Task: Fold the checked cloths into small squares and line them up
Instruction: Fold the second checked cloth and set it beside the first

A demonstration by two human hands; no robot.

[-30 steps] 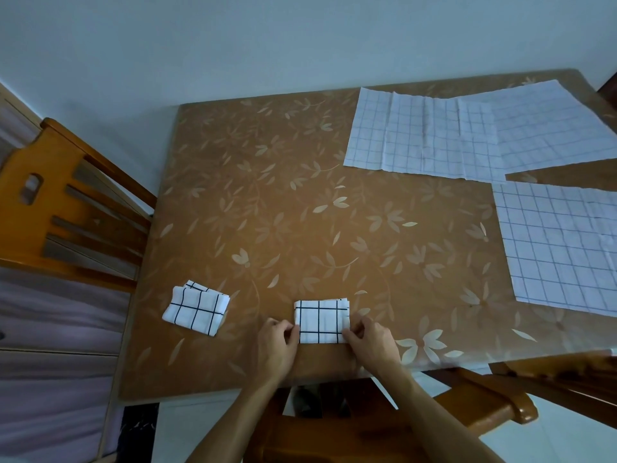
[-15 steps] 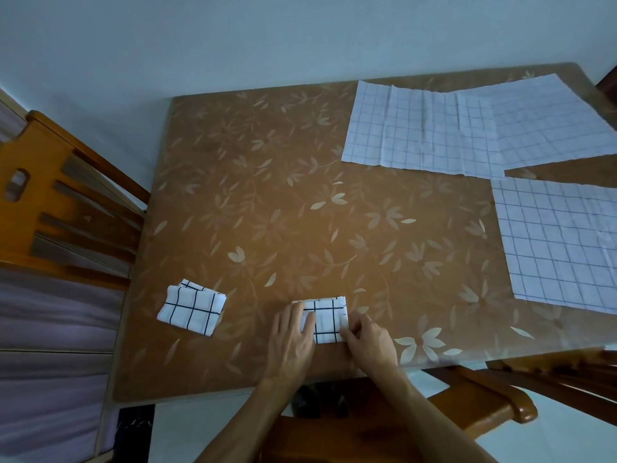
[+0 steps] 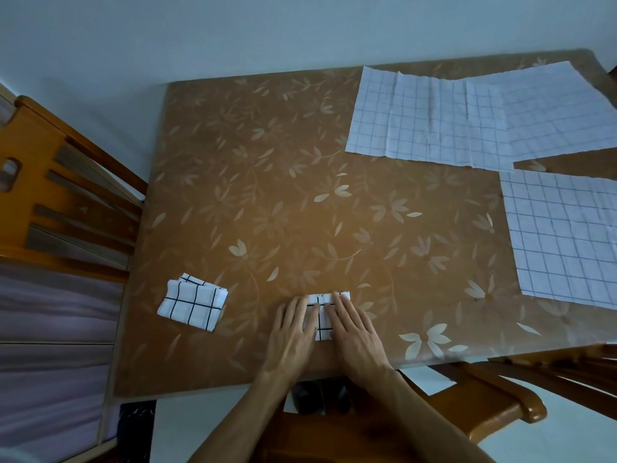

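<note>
Two hands, left hand (image 3: 293,332) and right hand (image 3: 355,332), lie flat with fingers extended, pressing a folded checked cloth (image 3: 322,324) at lower centre of the desk (image 3: 300,195). One finished folded square (image 3: 193,305) sits lower left; three unfolded cloths (image 3: 427,118) occupy the upper right.

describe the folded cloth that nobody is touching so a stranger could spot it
On the brown leaf-patterned table, look at the near edge, left of both hands. The small white folded cloth with bold black checks lies there alone, slightly skewed; unlike its neighbour, nothing covers it.
</note>
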